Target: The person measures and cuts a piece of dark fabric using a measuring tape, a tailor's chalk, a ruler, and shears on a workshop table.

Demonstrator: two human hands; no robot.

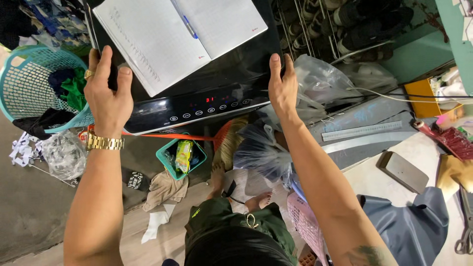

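Black glossy lid [231, 74] of a top-loading washing machine, gripped at both side edges, an open notebook [162, 34] with a blue pen [189, 27] lying on it, lit control strip along the near edge. Left hand [106, 91] clamped on the left edge, thumb up on the surface; right hand [282, 86] closed over the right edge. Probably mid-lift or mid-closing; any tilt calls for minding the notebook. Teal laundry basket [29, 88] far left, small teal bin [180, 157] below, plastic bags [320, 79] right.
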